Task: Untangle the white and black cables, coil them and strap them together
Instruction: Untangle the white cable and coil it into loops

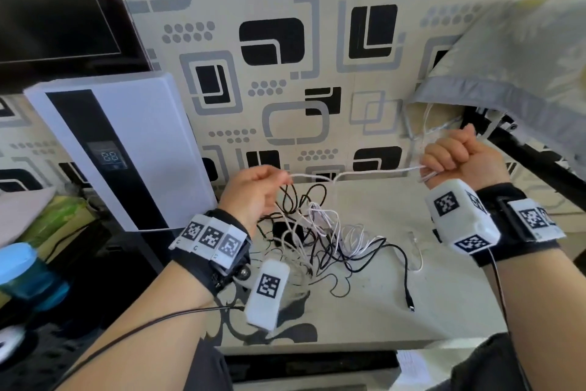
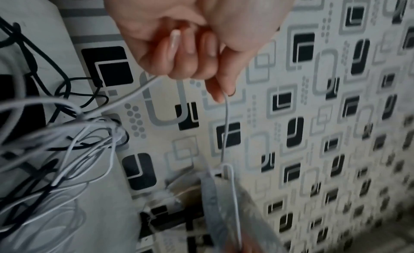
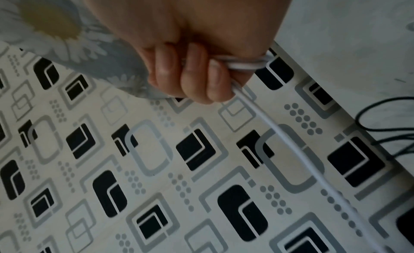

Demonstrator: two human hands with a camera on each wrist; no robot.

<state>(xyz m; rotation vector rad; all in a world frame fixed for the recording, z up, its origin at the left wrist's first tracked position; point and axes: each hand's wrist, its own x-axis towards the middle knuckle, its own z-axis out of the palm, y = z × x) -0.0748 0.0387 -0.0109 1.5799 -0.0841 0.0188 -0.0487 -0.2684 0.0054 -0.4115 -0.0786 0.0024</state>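
Note:
A white cable [image 1: 364, 172] runs taut between both raised hands above the table. My left hand [image 1: 257, 190] pinches it at the left; in the left wrist view the left hand [image 2: 190, 58] has curled fingers round the white cable [image 2: 226, 125]. My right hand [image 1: 456, 156] is a fist gripping several turns of it; the right wrist view shows the right hand [image 3: 197, 76] with the white cable [image 3: 291, 143] leaving it. Below lies a tangle of white loops [image 1: 333, 229] and the black cable [image 1: 402, 260], whose plug end [image 1: 411, 308] rests on the table.
The pale table [image 1: 444, 311] stands against a patterned wall [image 1: 285, 73]. A white appliance with a display [image 1: 120, 149] leans at the left under a dark screen [image 1: 57, 3]. A grey floral cloth [image 1: 513, 67] hangs at the right. A blue-lidded jar [image 1: 22, 273] sits far left.

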